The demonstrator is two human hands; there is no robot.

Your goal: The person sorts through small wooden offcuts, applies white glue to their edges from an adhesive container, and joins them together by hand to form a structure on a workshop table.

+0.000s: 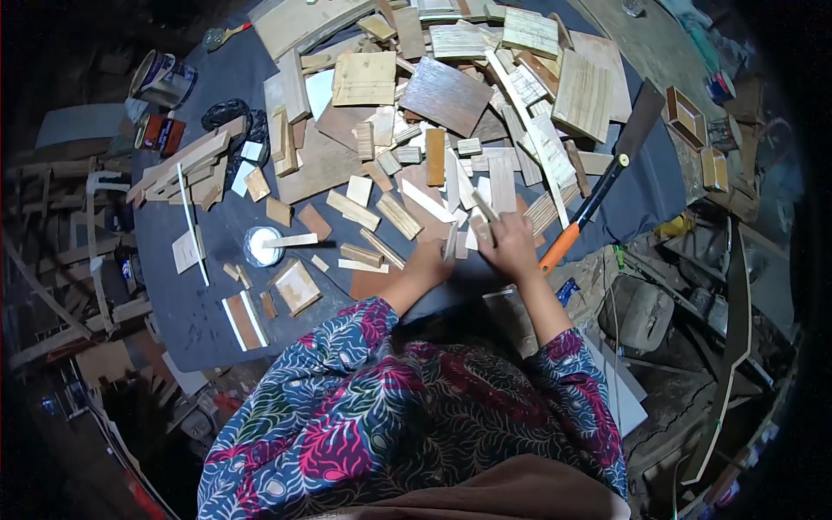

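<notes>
Near the table's front edge, my left hand (427, 265) is closed on a thin wood strip (451, 240) that stands up from its fingers. Just to its right, my right hand (513, 249) grips a small wood stick (484, 206), with its fingers bent around the lower end. The two hands are close together but apart. Beyond them lie loose offcuts, among them a pale angled wood piece (426, 200) and an orange-brown block (435, 157). My fingertips are partly hidden by the wood pieces.
A handsaw (598, 186) with an orange grip lies at the right. On the left stand a tub of white paste (261, 247) with a flat stick across it and a paint can (163, 80). Stacked boards (364, 80) fill the back of the dark cloth (195, 299).
</notes>
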